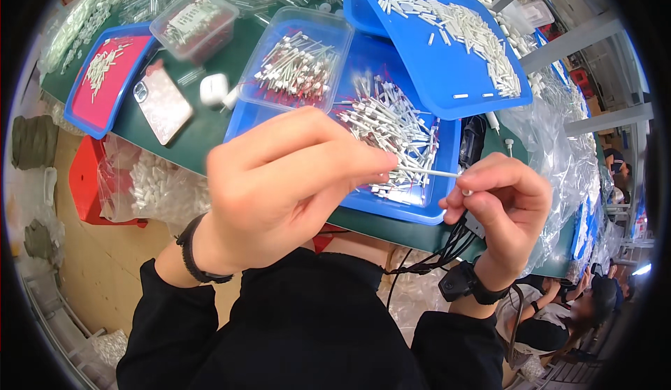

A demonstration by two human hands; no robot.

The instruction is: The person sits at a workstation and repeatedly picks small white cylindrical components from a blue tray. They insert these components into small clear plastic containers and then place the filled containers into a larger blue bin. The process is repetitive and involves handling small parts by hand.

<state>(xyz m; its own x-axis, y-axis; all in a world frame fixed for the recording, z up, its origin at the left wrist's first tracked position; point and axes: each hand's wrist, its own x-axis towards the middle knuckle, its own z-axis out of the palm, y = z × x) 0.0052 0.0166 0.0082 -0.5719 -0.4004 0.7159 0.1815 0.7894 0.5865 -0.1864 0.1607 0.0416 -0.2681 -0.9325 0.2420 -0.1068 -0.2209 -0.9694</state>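
Item: one thin white stick [430, 172], held slantwise between both hands, above the near right edge of a blue bin [391, 210] heaped with similar white pieces [402, 121].

Left hand [286, 170]: thumb and index finger pressed together, pinching the stick's left end.

Right hand [507, 198]: thumb and index finger bent and drawn together at the stick's other end; a small white round tip [467, 192] shows between them. Whether it belongs to the stick cannot be told.

Risks, as judged: the stick looks slender and could bend or snap if the hands push unevenly. A slipping pinch could drop it into the heap, where it would be hard to tell from the rest. The blue tray [412, 47] appears to lean over the bin; a knock could slide its white tubes [475, 30] down. Black cables [447, 243] near the right wrist could snag a sleeve.

Markings: a pale patch, possibly a label, on the clear box [210, 44] at upper left, not legible. Phone [164, 107]: pale patterned back, no readable writing. Stick: no lettering made out.
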